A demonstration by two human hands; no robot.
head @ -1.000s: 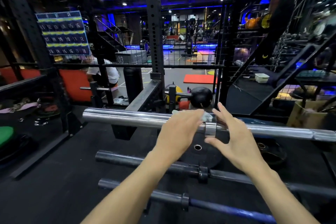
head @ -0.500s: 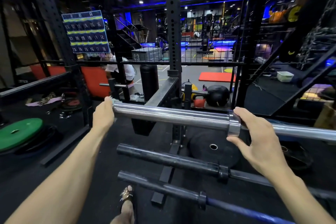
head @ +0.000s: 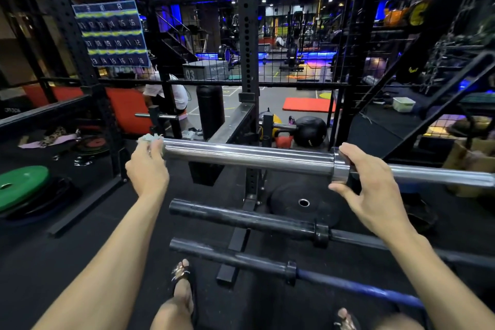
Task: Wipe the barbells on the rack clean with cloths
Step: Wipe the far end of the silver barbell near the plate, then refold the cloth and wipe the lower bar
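A chrome barbell lies across the rack at chest height, its thick sleeve pointing left. My left hand wraps a crumpled white cloth round the very end of that sleeve. At the sleeve's collar, my right hand curls its fingers over the bar. Two dark barbells sit on lower pegs: a black barbell and below it a black barbell with a blue shaft.
The rack's black upright rises behind the bar. A black plate lies on the floor under it, a green plate at far left. Kettlebells and a medicine ball sit beyond. A person in white crouches behind the mesh.
My left hand slid the cloth from the collar leftward along the sleeve to its end. My right hand settled onto the collar. The view shifted closer and slightly left.
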